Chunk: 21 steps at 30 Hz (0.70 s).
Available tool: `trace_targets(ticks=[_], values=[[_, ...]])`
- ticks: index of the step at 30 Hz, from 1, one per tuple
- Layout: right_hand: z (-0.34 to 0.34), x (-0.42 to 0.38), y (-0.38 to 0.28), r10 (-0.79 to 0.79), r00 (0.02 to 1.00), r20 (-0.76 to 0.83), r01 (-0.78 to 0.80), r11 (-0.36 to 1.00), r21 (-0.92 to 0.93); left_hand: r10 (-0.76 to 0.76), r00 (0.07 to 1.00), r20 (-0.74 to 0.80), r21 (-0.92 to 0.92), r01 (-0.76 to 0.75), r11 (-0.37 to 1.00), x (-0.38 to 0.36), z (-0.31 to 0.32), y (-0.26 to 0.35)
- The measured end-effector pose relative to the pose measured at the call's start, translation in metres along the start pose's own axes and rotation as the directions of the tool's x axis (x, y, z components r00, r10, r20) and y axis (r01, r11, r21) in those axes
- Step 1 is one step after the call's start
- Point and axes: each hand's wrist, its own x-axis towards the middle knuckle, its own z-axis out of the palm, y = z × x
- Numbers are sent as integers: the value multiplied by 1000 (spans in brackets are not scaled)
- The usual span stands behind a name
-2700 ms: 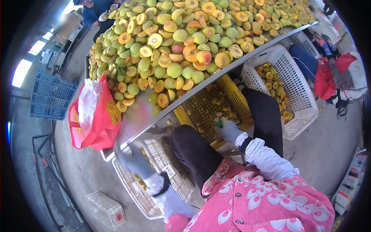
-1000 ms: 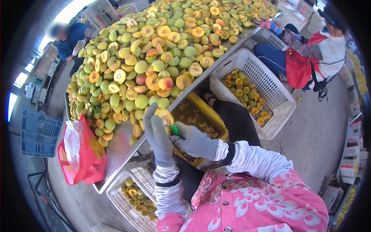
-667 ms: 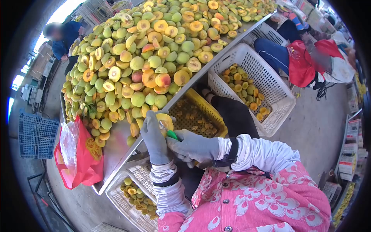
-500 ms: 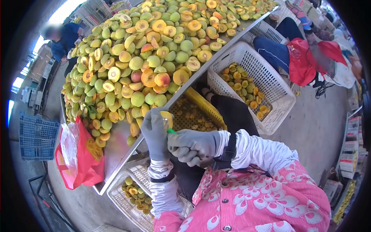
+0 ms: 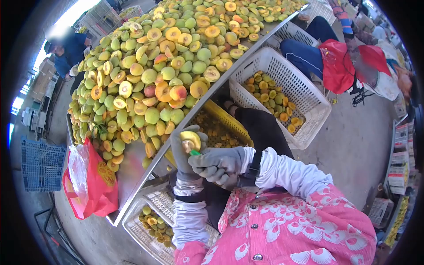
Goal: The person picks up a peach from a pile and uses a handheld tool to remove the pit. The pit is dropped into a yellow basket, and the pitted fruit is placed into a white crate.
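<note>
My left hand (image 5: 184, 154), in a grey glove, is closed around a halved fruit (image 5: 190, 140) whose cut face is turned up and shows the pit area. My right hand (image 5: 218, 164), also gloved, is wrapped round a small tool with a green handle (image 5: 194, 153). The tool's tip is at the fruit's cut face, partly too small to make out. Both hands are close together over my lap, at the near edge of the metal table (image 5: 164, 154). A large heap of whole and halved fruit (image 5: 150, 77) lies on that table.
A white crate with fruit (image 5: 311, 112) stands to the right, another (image 5: 132, 221) below the table at lower left. A yellow basket (image 5: 229, 123) holds scraps. Near the table corner is a red bag (image 5: 104, 185); blue crates (image 5: 42, 163) stand farther left. People sit right (image 5: 304, 55) and stand upper left (image 5: 70, 51).
The view has shifted slightly. My left hand has turned or opened out so that the fruit's cut face shows more fully, with the green-handled tool still at it.
</note>
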Motion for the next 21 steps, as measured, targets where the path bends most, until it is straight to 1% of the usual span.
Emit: trace_targets(ticks=[1,2,3,4,5,6,7,8,9,10,11,12,13,14,15,17,18,19,20,21], values=[[-2,1,2,-75,994,-77,61,984,-170,-2,1000,-7,-2,2,1000,3,-8,-8],[-12,1,2,-27,994,-110,10,988,-156,-78,997,5,-39,79,996,9,-25,-21],[-15,-2,7,-22,994,-110,5,989,-150,-154,988,20,-75,155,985,11,-29,-24],[-16,-6,12,-76,979,-191,38,980,-197,-36,992,-123,-155,17,988,10,-24,-36],[-19,-12,17,-130,955,-267,63,967,-246,-36,990,-134,-159,14,987,10,-33,-43],[-38,-18,23,-137,943,-304,75,975,-208,108,980,-170,24,-105,994,14,-49,-53],[-60,-13,31,-130,944,-302,67,976,-209,252,951,-178,211,-213,954,18,-65,-60],[-67,-7,36,-361,758,-543,-19,820,-572,475,873,108,667,-418,617,16,-71,-51],[-73,-3,40,-636,492,-595,-231,563,-793,474,874,109,669,-417,615,13,-71,-49],[-82,0,40,-569,519,-638,-46,727,-685,442,891,102,635,-400,661,8,-71,-48],[-60,3,31,-568,517,-641,-46,729,-683,411,907,92,595,-381,707,4,-66,-46],[-34,8,24,-504,530,-682,68,827,-558,404,910,91,596,-375,710,1,-65,-48],[-20,13,20,-441,551,-709,181,892,-415,228,973,-40,404,-193,894,2,-62,-49],[-44,22,22,-418,712,-564,267,904,-334,23,992,-124,165,-2,986,4,-59,-50],[-42,27,20,-421,711,-563,267,902,-338,26,992,-121,163,-6,987,0,-52,-46],[-37,35,18,-674,581,-456,388,722,-573,155,983,-100,352,-111,929,-11,-43,-38],[-38,34,17,-708,499,-500,389,698,-601,485,869,96,681,-413,605,-5,-56,-45],[-44,35,18,-700,507,-503,377,705,-601,487,870,82,681,-405,610,-6,-69,-53],[-49,38,16,-756,478,-447,382,637,-669,210,976,-53,527,-151,836,-9,-68,-46],[-52,42,14,-810,445,-382,391,560,-730,-106,988,-117,322,139,937,-12,-67,-40]])
